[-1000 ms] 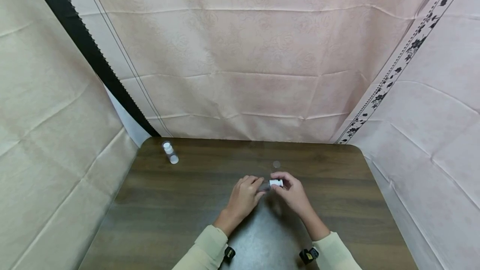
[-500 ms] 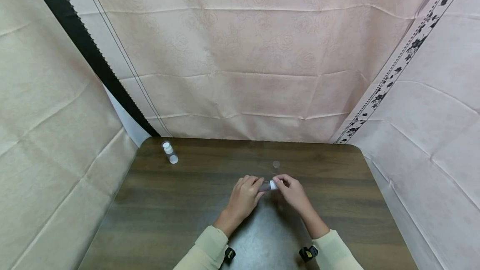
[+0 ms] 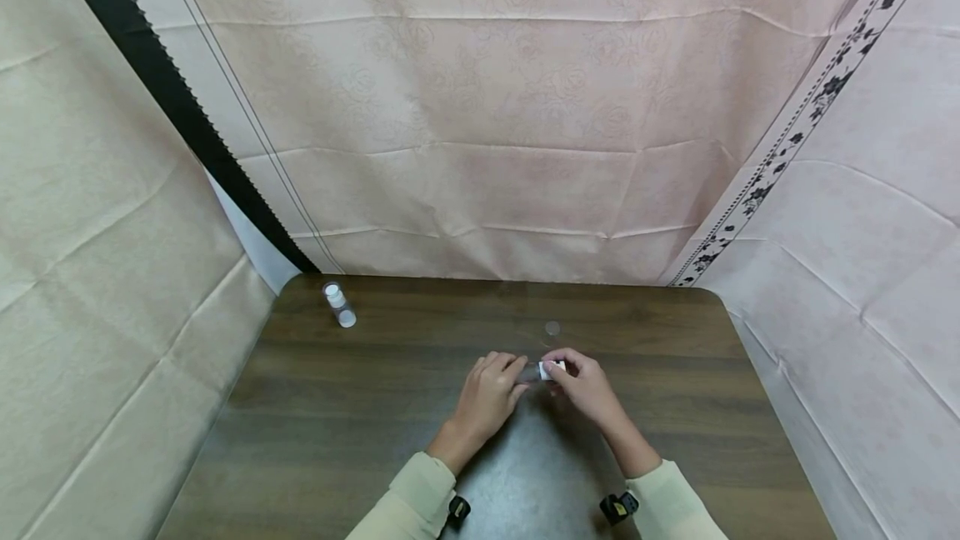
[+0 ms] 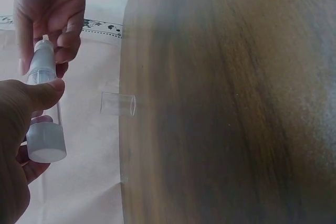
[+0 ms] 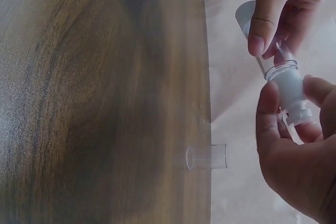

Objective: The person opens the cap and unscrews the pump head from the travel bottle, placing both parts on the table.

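A clear pump bottle with a white base (image 4: 46, 142) and a white pump collar (image 5: 290, 85) is held between both hands. My left hand (image 3: 487, 394) grips its clear body; in the left wrist view the thumb lies across the body above the base. My right hand (image 3: 585, 394) pinches the white collar between thumb and fingers at the bottle's other end. A clear cylindrical cap (image 4: 118, 104) stands apart on the table, just beyond the hands in the head view (image 3: 552, 328).
A second clear bottle with white ends (image 3: 340, 305) sits at the table's far left corner. Pale cloth (image 3: 480, 148) hangs behind and along both sides of the wooden table (image 3: 337, 423). Dark wrist cameras (image 3: 618, 508) show at the sleeves.
My right thumb and fingers have shifted back and forth around the white collar, covering then showing more of it. The left hand, the cap and the far bottle have stayed put.
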Demonstrator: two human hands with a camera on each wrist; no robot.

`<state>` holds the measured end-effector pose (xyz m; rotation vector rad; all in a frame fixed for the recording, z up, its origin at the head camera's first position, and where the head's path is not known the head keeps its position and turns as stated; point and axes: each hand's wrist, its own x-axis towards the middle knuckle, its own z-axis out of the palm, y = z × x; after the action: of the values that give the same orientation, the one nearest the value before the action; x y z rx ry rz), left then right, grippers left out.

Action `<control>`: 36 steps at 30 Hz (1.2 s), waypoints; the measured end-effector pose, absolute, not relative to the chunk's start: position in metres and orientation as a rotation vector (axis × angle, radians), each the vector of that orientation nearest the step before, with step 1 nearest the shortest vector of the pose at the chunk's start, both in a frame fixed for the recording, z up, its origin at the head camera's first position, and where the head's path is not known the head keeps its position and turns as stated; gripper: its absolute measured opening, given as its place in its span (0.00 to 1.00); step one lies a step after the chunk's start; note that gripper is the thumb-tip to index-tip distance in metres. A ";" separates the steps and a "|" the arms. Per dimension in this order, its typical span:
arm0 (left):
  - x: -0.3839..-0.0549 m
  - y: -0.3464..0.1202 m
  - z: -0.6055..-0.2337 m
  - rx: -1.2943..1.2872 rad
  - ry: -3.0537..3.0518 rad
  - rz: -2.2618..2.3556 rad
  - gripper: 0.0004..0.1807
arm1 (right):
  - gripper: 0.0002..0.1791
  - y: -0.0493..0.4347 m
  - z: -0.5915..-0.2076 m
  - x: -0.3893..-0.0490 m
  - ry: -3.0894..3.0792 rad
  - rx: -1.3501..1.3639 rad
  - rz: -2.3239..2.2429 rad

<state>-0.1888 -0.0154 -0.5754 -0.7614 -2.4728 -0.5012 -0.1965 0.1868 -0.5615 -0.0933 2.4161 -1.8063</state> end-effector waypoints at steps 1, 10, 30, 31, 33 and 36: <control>-0.189 -0.015 -0.575 -0.759 -2.474 -0.506 0.21 | 0.12 0.187 -0.561 -0.196 2.423 -0.102 -1.799; -0.189 -0.017 -0.576 -0.744 -2.507 -0.509 0.21 | 0.11 0.190 -0.559 -0.193 2.521 -0.189 -1.727; -0.189 -0.017 -0.578 -0.758 -2.477 -0.451 0.21 | 0.18 0.183 -0.557 -0.192 2.566 -0.142 -1.816; -0.189 -0.017 -0.578 -0.762 -2.470 -0.440 0.21 | 0.17 0.182 -0.557 -0.193 2.575 -0.104 -1.804; -0.189 -0.016 -0.578 -0.768 -2.455 -0.414 0.21 | 0.14 0.182 -0.558 -0.194 2.602 -0.043 -1.755; -0.189 -0.016 -0.577 -0.776 -2.443 -0.382 0.21 | 0.12 0.183 -0.560 -0.195 2.629 0.001 -1.663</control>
<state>-0.1893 -0.0158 -0.5770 -0.7765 -2.4426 -0.3825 -0.1949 0.1828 -0.5604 0.0005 2.6294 -1.6628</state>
